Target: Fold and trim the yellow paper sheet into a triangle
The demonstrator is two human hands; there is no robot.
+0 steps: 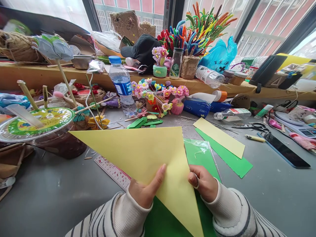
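Observation:
A yellow paper triangle (pixel 148 148) is held up over the grey table (pixel 266 197). My left hand (pixel 148 187) grips its lower left edge, thumb on top and the fingers hidden beneath. At the right edge my right hand (pixel 203 181) is closed on the same paper, with a ring on one finger. Green sheets (pixel 170 220) lie underneath, one partly in a clear plastic sleeve (pixel 202 148). A patterned ruler (pixel 112 171) sticks out from under the triangle on the left.
Yellow (pixel 219 136) and green strips (pixel 237 164), scissors (pixel 256 126) and a phone (pixel 283 149) lie on the right. A lidded cup (pixel 61 141) stands left, a water bottle (pixel 122 87) behind. Crafted flowers (pixel 160 93) and pipe cleaners (pixel 197 33) fill the back.

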